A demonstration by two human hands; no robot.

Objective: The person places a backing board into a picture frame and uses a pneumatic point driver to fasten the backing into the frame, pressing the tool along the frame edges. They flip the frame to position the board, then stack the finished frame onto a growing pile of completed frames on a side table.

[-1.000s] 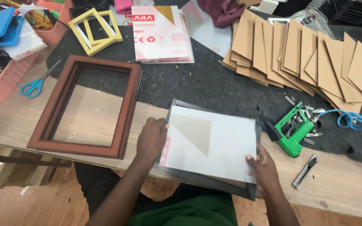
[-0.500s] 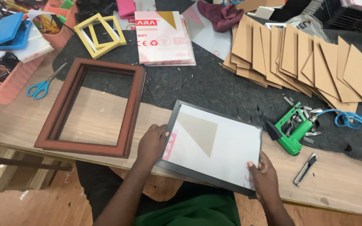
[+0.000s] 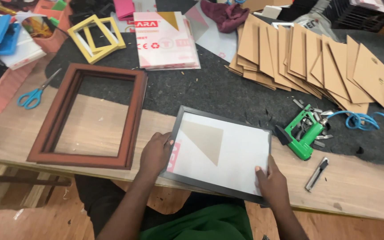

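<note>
Hands hold a dark grey frame with a white protective sheet laid over it, tilted at the near edge of the workbench. Left hand clasps its left edge, right hand pinches the lower right corner. Squaring sheet to frame looks the step in hand; steady, even pressure seems needed next.
</note>
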